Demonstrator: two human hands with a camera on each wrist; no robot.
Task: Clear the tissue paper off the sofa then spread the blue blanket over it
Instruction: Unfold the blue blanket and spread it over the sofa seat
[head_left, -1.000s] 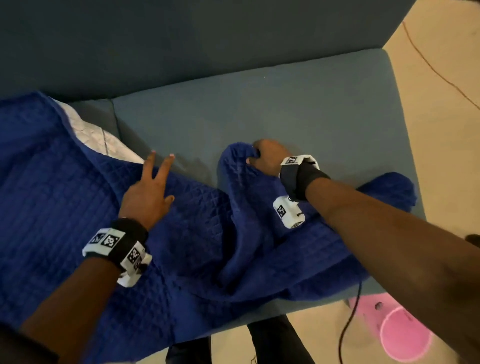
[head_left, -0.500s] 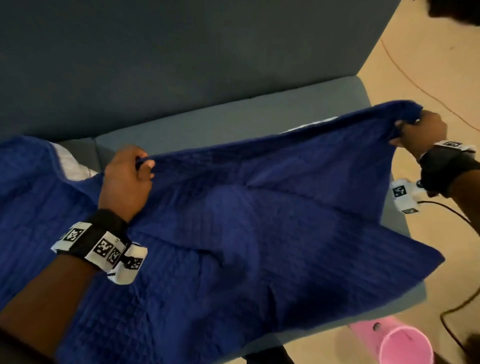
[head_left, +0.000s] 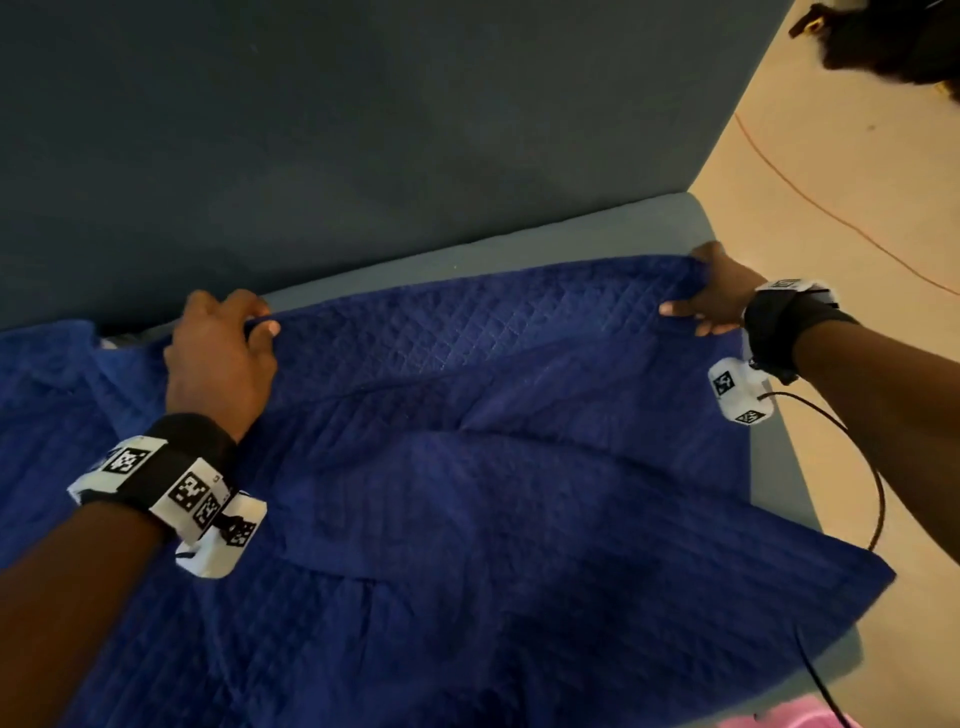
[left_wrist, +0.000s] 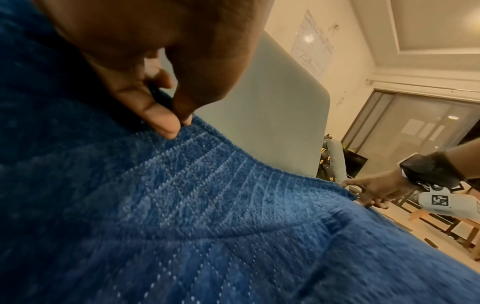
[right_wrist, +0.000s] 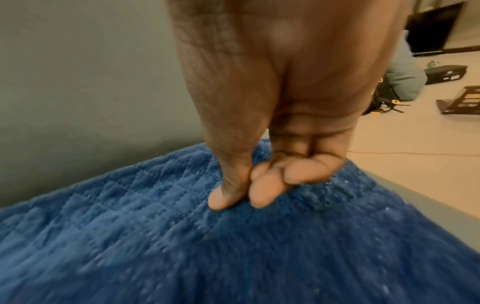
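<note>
The blue quilted blanket (head_left: 493, 467) lies stretched across the grey-blue sofa seat (head_left: 613, 228), its far edge near the backrest. My left hand (head_left: 223, 348) pinches that far edge at the left, thumb and fingers (left_wrist: 161, 121) closed on the hem. My right hand (head_left: 717, 296) grips the blanket's far right corner by the sofa's end; the right wrist view shows its fingers (right_wrist: 259, 191) curled onto the cloth (right_wrist: 233, 246). No tissue paper is in view.
The dark sofa backrest (head_left: 363, 130) rises right behind the blanket. Beige floor (head_left: 872, 182) lies to the right with an orange cord on it. A pink object (head_left: 789, 719) sits at the bottom edge. A black cable (head_left: 878, 493) hangs from my right wrist.
Both hands have carried the blanket's far edge towards the backrest and lowered it. The right corner now lies on the seat instead of held up beyond the sofa's end.
</note>
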